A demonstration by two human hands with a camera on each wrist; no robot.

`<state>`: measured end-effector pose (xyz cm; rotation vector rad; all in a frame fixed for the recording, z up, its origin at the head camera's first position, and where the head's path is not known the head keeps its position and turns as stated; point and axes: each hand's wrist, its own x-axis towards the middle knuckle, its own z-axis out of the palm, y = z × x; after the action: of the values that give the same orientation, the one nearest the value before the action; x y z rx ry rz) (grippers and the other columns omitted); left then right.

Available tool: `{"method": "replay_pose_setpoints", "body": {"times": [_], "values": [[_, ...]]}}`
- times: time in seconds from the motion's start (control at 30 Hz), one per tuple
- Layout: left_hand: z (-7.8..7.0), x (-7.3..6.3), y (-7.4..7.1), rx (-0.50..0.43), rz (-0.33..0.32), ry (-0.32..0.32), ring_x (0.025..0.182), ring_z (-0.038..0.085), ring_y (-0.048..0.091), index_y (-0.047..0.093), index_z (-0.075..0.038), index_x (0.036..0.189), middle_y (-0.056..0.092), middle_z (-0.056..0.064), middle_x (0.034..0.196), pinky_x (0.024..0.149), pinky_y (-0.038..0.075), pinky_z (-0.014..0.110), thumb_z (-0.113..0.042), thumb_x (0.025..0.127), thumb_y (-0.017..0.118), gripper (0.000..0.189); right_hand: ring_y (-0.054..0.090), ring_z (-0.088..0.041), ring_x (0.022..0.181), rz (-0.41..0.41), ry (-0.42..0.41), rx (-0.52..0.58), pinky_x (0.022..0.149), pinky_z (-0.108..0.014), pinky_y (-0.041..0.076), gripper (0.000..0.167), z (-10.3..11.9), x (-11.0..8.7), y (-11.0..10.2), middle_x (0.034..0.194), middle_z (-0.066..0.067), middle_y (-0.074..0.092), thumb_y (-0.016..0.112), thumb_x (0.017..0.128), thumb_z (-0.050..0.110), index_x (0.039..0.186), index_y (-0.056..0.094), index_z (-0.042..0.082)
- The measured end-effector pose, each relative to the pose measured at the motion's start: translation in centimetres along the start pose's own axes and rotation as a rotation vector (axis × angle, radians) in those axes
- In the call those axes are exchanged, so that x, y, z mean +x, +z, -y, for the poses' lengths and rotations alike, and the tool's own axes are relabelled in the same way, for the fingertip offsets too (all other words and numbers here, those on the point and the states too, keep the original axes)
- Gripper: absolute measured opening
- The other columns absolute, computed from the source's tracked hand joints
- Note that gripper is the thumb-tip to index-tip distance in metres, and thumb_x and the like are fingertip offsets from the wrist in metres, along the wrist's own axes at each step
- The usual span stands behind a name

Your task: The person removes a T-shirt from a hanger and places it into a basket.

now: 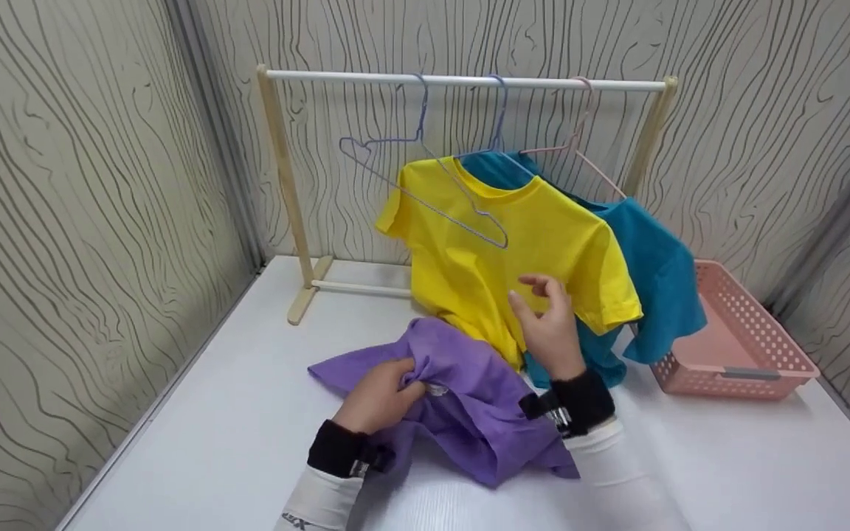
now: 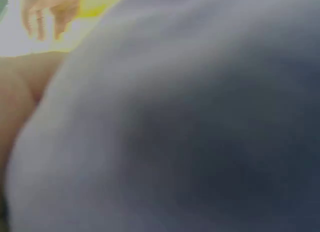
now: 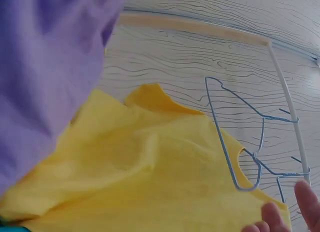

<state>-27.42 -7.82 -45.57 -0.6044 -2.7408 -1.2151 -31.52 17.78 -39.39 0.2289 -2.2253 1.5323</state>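
My left hand (image 1: 381, 394) grips a purple T-shirt (image 1: 469, 391) near its collar, the cloth bunched between thumb and fingers. The shirt lies crumpled across the white table, one corner spread to the left. Blurred purple cloth fills most of the left wrist view. My right hand (image 1: 552, 328) is raised in front of the yellow T-shirt (image 1: 521, 236), fingers loosely bent and holding nothing. A bare purple-blue wire hanger (image 1: 425, 203) hangs from the rack's rail, overlapping the yellow shirt in the head view; in the right wrist view this hanger (image 3: 223, 132) is above my fingertips (image 3: 306, 194).
The rack has a white rail (image 1: 462, 80) on wooden legs (image 1: 286, 177). The yellow shirt hangs on a blue hanger (image 1: 500, 110), with a teal T-shirt (image 1: 661, 273) behind it on a pink hanger (image 1: 580, 125). A pink perforated basket (image 1: 772, 343) stands at right.
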Motion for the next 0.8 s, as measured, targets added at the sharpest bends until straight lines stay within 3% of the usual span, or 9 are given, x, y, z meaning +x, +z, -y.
{"method": "replay_pose_setpoints", "body": {"times": [0.1,0.2,0.3,0.4,0.47,0.53,0.63,0.7,0.8], "values": [[-0.9,0.1,-0.3,-0.137,-0.129,0.045,0.075,0.012,0.052,0.059,-0.013,0.088,0.045,-0.006,0.075,0.071,0.043,0.027,-0.018,0.098,0.061,0.012,0.041,-0.034,0.139,0.175,0.027,0.045,0.112,-0.056,0.042,0.058,-1.3,-2.5,-0.3,0.151,-0.017,0.047,0.068,0.1,0.026,0.15,0.045,0.008],[-1.8,0.0,-0.3,-0.278,-0.217,0.07,0.082,0.011,0.056,0.068,-0.015,0.103,0.058,-0.002,0.086,0.078,0.046,0.026,-0.021,0.101,0.061,0.01,0.026,-0.039,0.155,0.345,0.004,0.093,0.121,-0.069,0.025,0.093,-2.4,-4.2,0.2,0.169,-0.015,0.026,0.077,0.091,0.043,0.164,0.025,0.019],[-2.5,-0.2,-0.1,-0.388,-0.237,0.107,0.098,0.012,0.06,0.068,-0.011,0.122,0.068,0.007,0.109,0.093,0.049,0.027,-0.019,0.102,0.059,0.023,0.008,-0.041,0.16,0.473,-0.04,0.081,0.122,-0.074,0.01,0.127,-2.9,-5.2,1.4,0.175,-0.01,0.004,0.084,0.074,0.063,0.167,0.005,0.028],[-3.0,-0.6,0.4,-0.473,-0.194,0.168,0.123,0.016,0.058,0.058,-0.003,0.141,0.064,0.015,0.136,0.11,0.044,0.028,-0.016,0.104,0.055,0.039,0.011,-0.04,0.16,0.526,-0.078,0.047,0.123,-0.071,0.011,0.141,-3.0,-6.1,2.9,0.175,-0.01,0.004,0.091,0.066,0.06,0.167,-0.002,0.028],[-3.2,-0.8,0.9,-0.495,-0.155,0.209,0.137,0.025,0.052,0.048,0.001,0.149,0.056,0.02,0.148,0.117,0.038,0.027,-0.014,0.105,0.053,0.047,0.027,-0.039,0.154,0.511,-0.118,0.029,0.124,-0.066,0.02,0.134,-3.2,-6.5,3.8,0.171,-0.014,0.02,0.095,0.068,0.045,0.167,0.008,0.02],[-3.3,-0.9,1.3,-0.494,-0.124,0.251,0.144,0.032,0.044,0.044,0.002,0.152,0.047,0.023,0.155,0.121,0.033,0.029,-0.012,0.105,0.052,0.05,0.046,-0.035,0.142,0.441,-0.173,-0.015,0.122,-0.055,0.034,0.11,-3.5,-6.7,4.5,0.16,-0.017,0.042,0.091,0.073,0.027,0.161,0.028,0.009],[-3.3,-0.6,1.8,-0.446,-0.117,0.297,0.147,0.036,0.037,0.05,-0.002,0.148,0.042,0.022,0.156,0.124,0.03,0.036,-0.012,0.104,0.055,0.046,0.062,-0.026,0.123,0.265,-0.228,-0.045,0.112,-0.037,0.048,0.064,-4.1,-6.5,4.8,0.135,-0.02,0.065,0.08,0.082,0.007,0.139,0.054,-0.003],[-3.2,-0.2,2.0,-0.412,-0.142,0.301,0.146,0.037,0.034,0.06,-0.007,0.14,0.045,0.019,0.153,0.122,0.032,0.047,-0.015,0.103,0.059,0.038,0.065,-0.018,0.109,0.137,-0.2,0.0,0.101,-0.027,0.051,0.037,-4.4,-6.3,4.5,0.118,-0.021,0.069,0.07,0.089,-0.002,0.124,0.06,-0.008],[-2.8,0.2,2.3,-0.359,-0.175,0.223,0.147,0.039,0.03,0.061,-0.013,0.136,0.047,0.016,0.153,0.117,0.032,0.062,-0.024,0.101,0.065,0.037,0.059,-0.005,0.102,-0.007,-0.078,0.147,0.096,-0.019,0.047,0.024,-4.3,-5.8,3.5,0.11,-0.011,0.068,0.061,0.096,-0.003,0.12,0.059,-0.009]]}}
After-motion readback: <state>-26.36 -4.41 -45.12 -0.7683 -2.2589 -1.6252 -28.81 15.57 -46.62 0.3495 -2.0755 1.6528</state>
